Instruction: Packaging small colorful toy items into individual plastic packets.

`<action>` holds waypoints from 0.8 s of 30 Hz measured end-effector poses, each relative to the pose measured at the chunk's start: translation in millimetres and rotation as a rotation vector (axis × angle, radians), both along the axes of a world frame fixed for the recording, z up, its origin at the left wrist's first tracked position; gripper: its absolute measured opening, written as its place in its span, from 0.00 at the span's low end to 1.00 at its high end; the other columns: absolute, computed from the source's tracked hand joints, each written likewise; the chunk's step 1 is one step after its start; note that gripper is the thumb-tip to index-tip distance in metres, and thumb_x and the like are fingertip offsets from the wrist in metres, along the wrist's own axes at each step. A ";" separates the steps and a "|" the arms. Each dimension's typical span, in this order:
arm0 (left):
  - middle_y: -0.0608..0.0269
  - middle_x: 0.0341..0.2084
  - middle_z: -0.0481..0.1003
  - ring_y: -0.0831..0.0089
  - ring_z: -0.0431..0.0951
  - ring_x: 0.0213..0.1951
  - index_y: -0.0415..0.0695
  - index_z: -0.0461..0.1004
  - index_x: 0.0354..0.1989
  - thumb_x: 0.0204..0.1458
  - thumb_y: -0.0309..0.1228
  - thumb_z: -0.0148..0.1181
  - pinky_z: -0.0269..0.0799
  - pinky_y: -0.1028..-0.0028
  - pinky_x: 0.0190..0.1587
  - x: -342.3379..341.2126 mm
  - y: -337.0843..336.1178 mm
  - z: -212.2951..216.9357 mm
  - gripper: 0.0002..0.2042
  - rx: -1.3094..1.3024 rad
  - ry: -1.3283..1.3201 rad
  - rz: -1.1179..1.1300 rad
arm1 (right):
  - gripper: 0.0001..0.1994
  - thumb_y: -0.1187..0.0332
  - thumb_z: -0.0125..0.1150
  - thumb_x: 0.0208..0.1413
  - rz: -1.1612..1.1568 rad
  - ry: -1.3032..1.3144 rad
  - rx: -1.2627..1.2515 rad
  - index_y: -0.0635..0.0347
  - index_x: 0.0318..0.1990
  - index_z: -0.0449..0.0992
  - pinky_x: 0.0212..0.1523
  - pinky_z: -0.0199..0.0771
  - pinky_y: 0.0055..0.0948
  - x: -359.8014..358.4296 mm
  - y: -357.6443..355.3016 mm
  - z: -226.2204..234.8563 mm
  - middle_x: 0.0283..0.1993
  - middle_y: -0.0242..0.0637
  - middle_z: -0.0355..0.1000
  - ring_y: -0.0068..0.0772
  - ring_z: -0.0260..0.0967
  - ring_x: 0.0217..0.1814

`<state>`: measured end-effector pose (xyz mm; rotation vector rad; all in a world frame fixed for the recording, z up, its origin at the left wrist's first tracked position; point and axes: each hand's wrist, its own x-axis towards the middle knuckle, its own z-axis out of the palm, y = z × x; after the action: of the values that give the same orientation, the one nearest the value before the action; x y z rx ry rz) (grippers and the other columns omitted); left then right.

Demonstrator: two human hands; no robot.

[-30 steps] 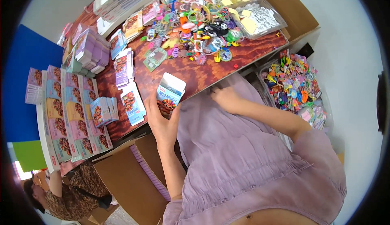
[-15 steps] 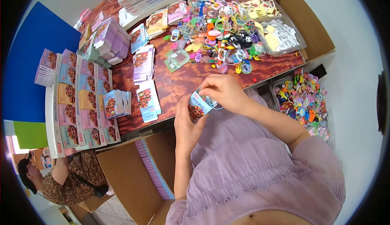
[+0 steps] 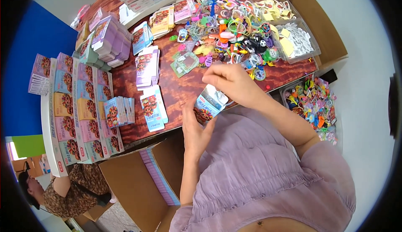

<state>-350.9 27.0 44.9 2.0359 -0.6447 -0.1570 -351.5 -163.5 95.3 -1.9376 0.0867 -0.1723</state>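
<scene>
My left hand (image 3: pixel 196 127) is wrapped round a small light-blue cardboard box (image 3: pixel 205 109) with a cartoon picture on its front. The box is held tilted at the table's front edge, its top end open, and something whitish shows in the opening. Just above that end is my right hand (image 3: pixel 228 83), its fingers curled and pressed together; what they hold, if anything, is hidden. A flat clear-and-green trinket (image 3: pixel 185 63) lies on the table beyond the hands. To the left lie flat light-blue boxes (image 3: pixel 153 108) and a stack of purple ones (image 3: pixel 146 68).
A heap of colourful trinkets (image 3: pixel 234 31) covers the table's back right, beside a clear tray of white slips (image 3: pixel 295 41). Trays of filled boxes (image 3: pixel 88 106) line the left. An open carton (image 3: pixel 134 186) stands below the edge. Another person (image 3: pixel 63 194) is at lower left.
My right hand has lifted slightly up and away from the box opening, where something whitish now shows. The bluish loop seen there earlier is less visible. My left hand keeps its hold.
</scene>
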 end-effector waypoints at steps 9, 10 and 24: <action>0.48 0.49 0.67 0.53 0.71 0.51 0.36 0.61 0.59 0.40 0.25 0.71 0.67 0.62 0.54 -2.1 -4.8 2.9 0.35 -0.037 0.085 0.093 | 0.07 0.72 0.60 0.56 -0.094 -0.175 -0.172 0.65 0.40 0.76 0.35 0.70 0.31 -2.7 15.6 -4.5 0.35 0.39 0.72 0.32 0.74 0.36; 0.48 0.49 0.67 0.54 0.71 0.51 0.36 0.61 0.59 0.41 0.26 0.71 0.67 0.62 0.54 -1.9 -5.8 5.1 0.35 -0.036 0.033 0.073 | 0.09 0.74 0.58 0.57 -0.052 -0.087 -0.099 0.66 0.44 0.75 0.41 0.73 0.29 -3.8 12.9 -4.0 0.39 0.38 0.73 0.29 0.75 0.42; 0.48 0.51 0.66 0.52 0.70 0.53 0.37 0.61 0.60 0.41 0.23 0.70 0.67 0.62 0.54 10.2 -32.3 -1.2 0.35 -0.050 0.093 0.057 | 0.14 0.76 0.56 0.60 -0.075 0.081 0.581 0.64 0.53 0.70 0.35 0.72 0.18 -28.3 -20.6 -35.2 0.42 0.33 0.73 0.16 0.70 0.36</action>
<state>-340.7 -5.2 43.7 1.9837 -0.5273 -0.1995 -379.8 -184.2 60.1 -1.3616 0.2365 -0.1028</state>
